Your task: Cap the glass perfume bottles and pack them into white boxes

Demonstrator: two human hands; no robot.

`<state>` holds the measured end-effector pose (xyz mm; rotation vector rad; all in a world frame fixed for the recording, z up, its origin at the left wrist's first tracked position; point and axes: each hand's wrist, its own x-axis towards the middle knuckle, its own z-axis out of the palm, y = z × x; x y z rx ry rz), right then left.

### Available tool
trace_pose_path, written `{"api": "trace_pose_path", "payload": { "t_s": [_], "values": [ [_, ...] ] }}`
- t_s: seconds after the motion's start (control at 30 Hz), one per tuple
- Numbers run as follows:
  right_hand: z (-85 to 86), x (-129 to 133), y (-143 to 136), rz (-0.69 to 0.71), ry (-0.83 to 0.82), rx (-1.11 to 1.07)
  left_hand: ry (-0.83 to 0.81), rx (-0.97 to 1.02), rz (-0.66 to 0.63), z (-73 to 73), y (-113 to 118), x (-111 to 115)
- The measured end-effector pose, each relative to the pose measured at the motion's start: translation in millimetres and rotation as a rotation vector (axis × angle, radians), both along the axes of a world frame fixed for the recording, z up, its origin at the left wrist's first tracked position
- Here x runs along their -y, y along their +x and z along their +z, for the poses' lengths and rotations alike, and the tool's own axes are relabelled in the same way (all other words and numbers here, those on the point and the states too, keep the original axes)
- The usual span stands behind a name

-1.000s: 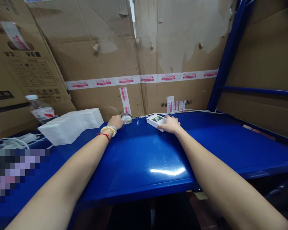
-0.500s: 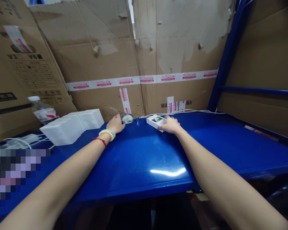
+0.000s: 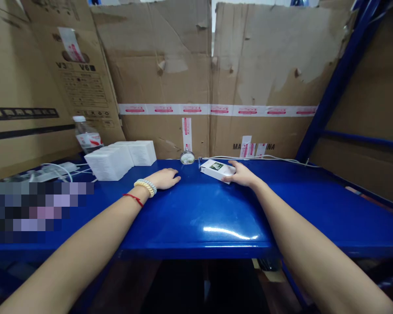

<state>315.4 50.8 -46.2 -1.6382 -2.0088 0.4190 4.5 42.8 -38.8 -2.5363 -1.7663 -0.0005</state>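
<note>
My right hand [image 3: 244,174] grips the right end of a small white box [image 3: 215,167] with a green-and-white picture on top. The thumb is on its near side and the fingers are on the far side. My left hand [image 3: 165,178], with a coiled hair tie and a red string at the wrist, hovers or rests over the blue tabletop, fingers stretched out and holding nothing. Beyond its fingertips a round, shiny-rimmed disc [image 3: 187,158] with a pale greenish face stands near the cardboard. A small, shiny upright piece [image 3: 199,162] is between the disc and the white box.
Left on the blue table [image 3: 183,218] are stacked white boxes [image 3: 113,162], a plastic bottle [image 3: 87,135], and a power strip [image 3: 54,174] with white cables. A blurred-out patch [image 3: 36,207] lies nearer. Cardboard sheets [image 3: 170,83] wall the back; a blue post [image 3: 334,83] rises right.
My left hand has come away from the round disc, back toward me. The right hand keeps its grip on the white box. The camera view has shifted left.
</note>
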Motion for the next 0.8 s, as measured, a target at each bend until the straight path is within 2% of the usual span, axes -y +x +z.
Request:
{"api": "trace_pose_path", "payload": {
  "t_s": [0.37, 0.8],
  "values": [
    [-2.7, -0.9, 2.0, 0.037, -0.062, -0.004, -0.027, -0.032, -0.018, 2.2, 1.1, 2.0],
    [2.8, 7.6, -3.0, 0.235, -0.109, -0.118, -0.043, -0.024, -0.008, 1.4, 1.3, 1.0]
  ]
}}
